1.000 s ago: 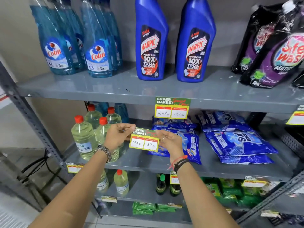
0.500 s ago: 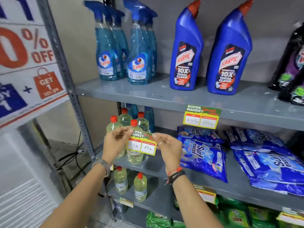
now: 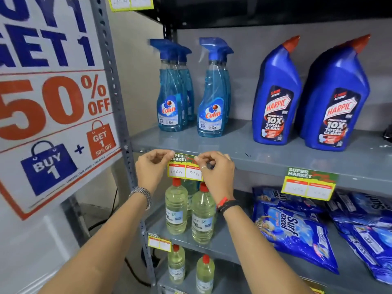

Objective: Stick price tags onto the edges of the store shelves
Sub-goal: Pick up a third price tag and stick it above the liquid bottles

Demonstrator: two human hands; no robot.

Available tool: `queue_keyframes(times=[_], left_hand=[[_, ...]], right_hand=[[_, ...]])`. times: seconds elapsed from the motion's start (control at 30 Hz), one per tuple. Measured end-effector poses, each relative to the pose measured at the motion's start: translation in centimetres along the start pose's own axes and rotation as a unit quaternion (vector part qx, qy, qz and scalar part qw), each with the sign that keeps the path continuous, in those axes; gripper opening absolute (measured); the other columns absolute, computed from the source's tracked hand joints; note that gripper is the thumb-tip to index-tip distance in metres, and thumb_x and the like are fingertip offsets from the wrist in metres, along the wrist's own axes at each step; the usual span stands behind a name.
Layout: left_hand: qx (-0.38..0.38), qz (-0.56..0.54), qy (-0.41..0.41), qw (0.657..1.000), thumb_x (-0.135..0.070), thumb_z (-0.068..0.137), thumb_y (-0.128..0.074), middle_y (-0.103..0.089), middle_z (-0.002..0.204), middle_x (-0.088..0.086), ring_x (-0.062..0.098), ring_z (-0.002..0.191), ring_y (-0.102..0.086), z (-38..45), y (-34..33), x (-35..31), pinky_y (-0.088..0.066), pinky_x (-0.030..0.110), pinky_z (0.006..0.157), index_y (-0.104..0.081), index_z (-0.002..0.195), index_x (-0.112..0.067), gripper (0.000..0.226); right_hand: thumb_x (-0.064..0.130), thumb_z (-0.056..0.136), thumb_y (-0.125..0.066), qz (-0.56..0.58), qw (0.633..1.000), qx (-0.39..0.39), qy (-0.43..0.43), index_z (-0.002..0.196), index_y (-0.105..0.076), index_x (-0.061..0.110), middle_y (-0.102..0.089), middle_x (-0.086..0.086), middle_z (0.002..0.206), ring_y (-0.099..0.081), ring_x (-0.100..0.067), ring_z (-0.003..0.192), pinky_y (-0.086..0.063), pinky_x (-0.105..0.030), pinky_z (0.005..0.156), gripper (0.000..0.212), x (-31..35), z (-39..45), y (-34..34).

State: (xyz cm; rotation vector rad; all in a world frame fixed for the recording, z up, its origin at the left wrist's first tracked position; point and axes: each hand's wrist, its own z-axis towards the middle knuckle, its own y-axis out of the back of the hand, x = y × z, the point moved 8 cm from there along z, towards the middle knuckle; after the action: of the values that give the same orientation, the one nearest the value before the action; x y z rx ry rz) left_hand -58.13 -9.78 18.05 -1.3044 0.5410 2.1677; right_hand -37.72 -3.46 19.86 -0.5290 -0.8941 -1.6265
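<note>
A yellow and green price tag [image 3: 184, 169] with handwritten prices is held against the front edge of the grey shelf [image 3: 265, 165], below the blue spray bottles [image 3: 170, 98]. My left hand [image 3: 151, 169] pinches its top left corner. My right hand [image 3: 214, 171] pinches its top right corner and covers part of the tag. Another price tag [image 3: 308, 183] hangs on the same shelf edge further right, under the blue Harpic bottles [image 3: 275, 102].
A large sale poster [image 3: 53, 107] hangs at the left beside the perforated upright post [image 3: 115, 96]. Clear bottles with red caps [image 3: 201, 213] stand on the lower shelf under my hands, blue detergent packs [image 3: 294, 230] to their right. A small tag [image 3: 159, 243] sticks on the lower shelf edge.
Both hands have carried the price tag up and left, from in front of the clear bottles to the upper shelf's front edge. My view has shifted left and closer.
</note>
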Motion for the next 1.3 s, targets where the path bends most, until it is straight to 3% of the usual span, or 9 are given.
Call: queue_keyframes(times=[0.17,0.4,0.5,0.7,0.8,0.87,1.0,1.13,1.3], left_hand=[[0.006,0.012,-0.006,1.000,-0.032,0.073,-0.076,-0.070,0.068,-0.010,-0.005,0.058,-0.061,2.2,1.0,0.8,-0.053,0.022,0.066,-0.071,0.073,-0.029,0.006],[0.031,0.001,-0.025,0.999,-0.029,0.072,-0.078,-0.070,0.070,-0.010,-0.007,0.059,-0.062,3.3,1.1,0.7,-0.051,0.010,0.061,-0.073,0.077,-0.021,0.010],[0.036,0.003,-0.035,0.999,-0.028,0.070,-0.079,-0.069,0.069,-0.011,-0.009,0.058,-0.060,3.2,1.1,0.5,-0.048,0.005,0.059,-0.072,0.076,-0.021,0.011],[0.047,0.052,-0.061,0.996,-0.039,0.067,-0.079,-0.069,0.071,-0.013,-0.003,0.064,-0.061,3.3,1.2,0.2,-0.049,0.012,0.061,-0.072,0.074,-0.023,0.018],[0.012,0.157,-0.118,0.980,-0.047,0.065,-0.077,-0.062,0.092,-0.014,0.005,0.083,-0.057,3.3,1.8,-0.6,-0.045,0.023,0.068,-0.068,0.075,-0.027,0.024],[-0.006,0.190,-0.180,0.965,-0.050,0.066,-0.076,-0.058,0.103,-0.017,0.005,0.096,-0.049,3.2,1.9,-1.9,-0.034,0.025,0.078,-0.066,0.079,-0.030,0.026],[0.082,0.212,-0.252,0.941,-0.049,0.078,-0.066,-0.067,0.107,-0.019,0.001,0.108,-0.053,3.1,-0.4,-3.0,-0.030,0.032,0.099,-0.071,0.091,-0.032,0.021],[0.142,0.143,-0.222,0.954,-0.038,0.080,-0.065,-0.073,0.097,-0.010,0.004,0.092,-0.065,3.8,-1.2,-2.0,-0.050,0.042,0.091,-0.072,0.094,-0.026,0.019],[0.158,0.117,-0.212,0.957,-0.014,0.083,-0.062,-0.071,0.098,-0.014,0.009,0.097,-0.067,4.3,-1.2,-0.7,-0.053,0.044,0.090,-0.067,0.092,-0.026,0.015]], right_hand=[[0.035,0.079,-0.068,-0.096,0.994,-0.053,0.019,0.076,-0.072,0.026,-0.071,0.007,0.075,-0.039,-0.013,0.083,-0.044,-0.037,0.079,0.010,1.1,-0.4,-1.2],[0.038,0.077,-0.071,-0.125,0.989,-0.080,0.004,0.075,-0.072,0.027,-0.062,0.012,0.063,-0.045,-0.018,0.084,-0.039,-0.035,0.082,0.012,1.6,0.3,-1.3],[0.039,0.077,-0.070,-0.136,0.987,-0.084,0.000,0.076,-0.070,0.028,-0.069,0.009,0.069,-0.040,-0.014,0.081,-0.036,-0.032,0.078,0.012,1.4,0.3,-1.5],[0.036,0.080,-0.066,-0.170,0.981,-0.094,0.014,0.076,-0.068,0.026,-0.070,0.008,0.071,-0.045,-0.016,0.079,-0.041,-0.037,0.076,0.011,2.0,0.4,-1.8],[0.037,0.081,-0.064,-0.243,0.964,-0.089,0.062,0.085,-0.065,0.024,-0.067,0.003,0.086,-0.051,-0.022,0.086,-0.040,-0.040,0.076,0.014,2.9,0.2,-2.2],[0.046,0.079,-0.063,-0.282,0.951,-0.085,0.088,0.099,-0.061,0.024,-0.061,-0.001,0.100,-0.051,-0.025,0.096,-0.037,-0.038,0.080,0.029,3.4,0.4,-2.8],[0.062,0.077,-0.056,-0.295,0.951,-0.026,0.087,0.111,-0.057,0.020,-0.063,-0.002,0.108,-0.053,-0.025,0.102,-0.041,-0.042,0.088,0.054,3.3,1.4,-5.0],[0.044,0.080,-0.063,-0.284,0.956,-0.011,0.071,0.107,-0.056,0.020,-0.067,0.000,0.104,-0.054,-0.024,0.100,-0.038,-0.039,0.089,0.037,2.6,1.8,-5.0],[0.018,0.081,-0.066,-0.234,0.971,0.011,0.041,0.101,-0.056,0.018,-0.068,-0.003,0.097,-0.055,-0.023,0.096,-0.035,-0.035,0.089,0.022,2.3,1.7,-4.0]])
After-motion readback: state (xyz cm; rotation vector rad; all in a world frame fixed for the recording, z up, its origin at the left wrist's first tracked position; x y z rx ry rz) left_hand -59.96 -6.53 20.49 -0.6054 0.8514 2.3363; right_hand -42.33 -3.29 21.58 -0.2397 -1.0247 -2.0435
